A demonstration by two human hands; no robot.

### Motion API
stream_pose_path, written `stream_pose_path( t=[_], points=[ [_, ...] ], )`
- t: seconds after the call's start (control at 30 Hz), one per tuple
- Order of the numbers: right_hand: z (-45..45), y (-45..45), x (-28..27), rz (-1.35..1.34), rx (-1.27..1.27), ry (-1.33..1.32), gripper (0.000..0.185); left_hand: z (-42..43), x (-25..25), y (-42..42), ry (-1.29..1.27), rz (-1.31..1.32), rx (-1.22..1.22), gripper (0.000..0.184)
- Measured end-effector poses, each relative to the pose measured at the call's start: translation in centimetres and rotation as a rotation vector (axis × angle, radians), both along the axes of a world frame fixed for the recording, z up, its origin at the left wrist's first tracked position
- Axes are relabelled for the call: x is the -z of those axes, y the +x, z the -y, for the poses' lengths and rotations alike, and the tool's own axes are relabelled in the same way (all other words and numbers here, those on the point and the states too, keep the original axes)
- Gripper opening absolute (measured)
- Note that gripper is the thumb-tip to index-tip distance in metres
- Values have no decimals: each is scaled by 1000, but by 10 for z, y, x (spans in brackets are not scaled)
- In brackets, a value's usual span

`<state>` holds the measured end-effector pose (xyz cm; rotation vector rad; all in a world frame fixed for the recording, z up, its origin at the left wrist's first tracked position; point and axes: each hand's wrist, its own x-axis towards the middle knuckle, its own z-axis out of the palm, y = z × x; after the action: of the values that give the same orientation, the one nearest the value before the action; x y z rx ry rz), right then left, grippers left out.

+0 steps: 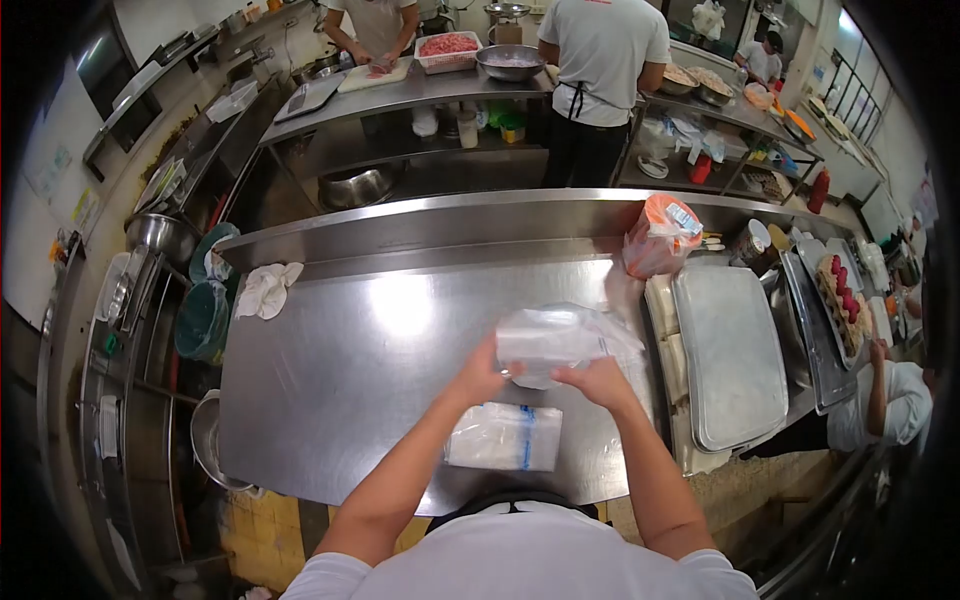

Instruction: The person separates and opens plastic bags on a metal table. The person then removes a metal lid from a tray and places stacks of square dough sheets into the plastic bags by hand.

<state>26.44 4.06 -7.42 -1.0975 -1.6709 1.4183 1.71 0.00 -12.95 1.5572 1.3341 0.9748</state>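
Observation:
A bundle of clear plastic bags (555,338) is held above the steel table, slightly blurred. My left hand (483,372) grips its left side, fingers tucked behind the plastic. At its lower right edge, my right hand (598,382) holds on with the thumb in front; the other fingers are partly hidden. Just below, nearer my body, a flat pack of clear plastic bags (505,437) with a blue printed strip lies on the table, touched by neither hand.
The steel table (300,390) has a raised back edge. A white cloth (268,290) lies at its left. On the right stand an orange-and-white bag (662,237) and a lidded tray (732,355). Several co-workers work at other counters, one person (885,400) close on my right.

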Motion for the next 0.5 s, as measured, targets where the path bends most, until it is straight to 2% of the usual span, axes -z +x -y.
stream_pose_path(
  t=[0.07, 0.17, 0.27, 0.3, 0.37, 0.43, 0.5],
  points=[
    [-11, -11, 24, 72, -95, -57, 67, -3, 23, 10, 84, -30, -1, 66],
    [-11, -11, 32, 26, -99, -53, 72, -7, 42, 8, 132, -144, 15, 75],
    [-15, -1, 48, 236, -107, 205, 78, -5, 38, 1, 146, -343, -7, 80],
    [-6, 5, 50, 346, -54, 227, 73, -4, 35, -1, 156, -418, -20, 81],
    [21, 17, 57, 566, 49, 276, 67, 22, 7, 4, 157, -390, -125, 83],
    [38, 23, 84, 806, -99, -490, 40, 53, 2, 9, 139, -356, -166, 83],
    [81, 18, 112, 746, -119, -452, 37, 86, 14, 17, 111, -318, -137, 81]
  ],
)
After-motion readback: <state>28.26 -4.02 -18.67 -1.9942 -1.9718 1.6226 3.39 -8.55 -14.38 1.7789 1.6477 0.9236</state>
